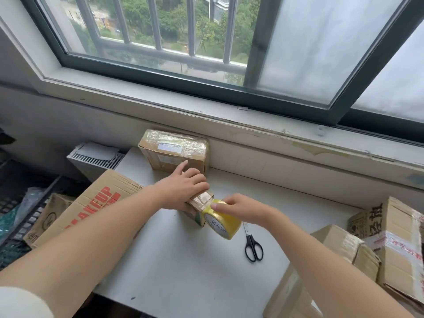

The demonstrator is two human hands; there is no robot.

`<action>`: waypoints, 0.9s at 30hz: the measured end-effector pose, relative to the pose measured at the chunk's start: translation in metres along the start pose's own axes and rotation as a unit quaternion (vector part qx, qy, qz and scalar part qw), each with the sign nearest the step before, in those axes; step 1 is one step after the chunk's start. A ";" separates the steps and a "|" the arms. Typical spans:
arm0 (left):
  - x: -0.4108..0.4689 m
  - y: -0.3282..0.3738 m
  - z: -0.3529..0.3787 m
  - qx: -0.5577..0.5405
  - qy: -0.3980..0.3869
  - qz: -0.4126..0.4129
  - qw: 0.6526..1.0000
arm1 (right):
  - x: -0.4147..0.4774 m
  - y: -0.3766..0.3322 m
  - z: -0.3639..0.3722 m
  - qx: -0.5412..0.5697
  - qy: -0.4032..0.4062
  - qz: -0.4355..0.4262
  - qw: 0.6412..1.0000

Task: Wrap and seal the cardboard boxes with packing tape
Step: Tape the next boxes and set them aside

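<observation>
The left hand (185, 187) grips a small taped box (203, 200) on the white table (183, 267), hiding most of it; the right hand (238, 208) grasps the yellow tape roll (221, 222), touching the box's end; the fingertips are hidden behind the roll.

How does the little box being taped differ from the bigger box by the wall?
The little box is much smaller than the bigger box. The left hand holds the little box, the right hand a tape roll at its end; the bigger box sits unheld. The bigger box shows a white label, the little box none. Both are taped brown cardboard.
</observation>
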State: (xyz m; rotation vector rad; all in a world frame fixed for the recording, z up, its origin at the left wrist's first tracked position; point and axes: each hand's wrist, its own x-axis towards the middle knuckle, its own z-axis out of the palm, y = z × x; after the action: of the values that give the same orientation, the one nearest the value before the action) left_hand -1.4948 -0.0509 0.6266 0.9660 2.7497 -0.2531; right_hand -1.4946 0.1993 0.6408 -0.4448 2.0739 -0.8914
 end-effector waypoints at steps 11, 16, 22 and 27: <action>0.002 -0.006 -0.004 0.029 -0.034 0.005 0.999 | -0.004 -0.004 0.032 -0.029 0.040 0.087 0.995; -0.005 0.009 -0.013 0.087 -0.023 -0.041 0.995 | 0.008 -0.001 0.052 -0.024 0.118 0.088 0.989; -0.012 0.036 0.012 0.028 0.003 -0.051 0.998 | 0.013 -0.010 0.059 -0.030 0.143 0.091 0.985; -0.015 0.027 0.017 -0.004 0.035 -0.058 0.998 | 0.016 -0.012 0.064 -0.015 0.134 0.076 0.988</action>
State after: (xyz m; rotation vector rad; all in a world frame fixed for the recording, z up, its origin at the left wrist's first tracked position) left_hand -1.4634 -0.0428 0.6114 0.8311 2.8727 -0.2319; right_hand -1.4535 0.1538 0.6141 -0.1869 2.3335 -0.8677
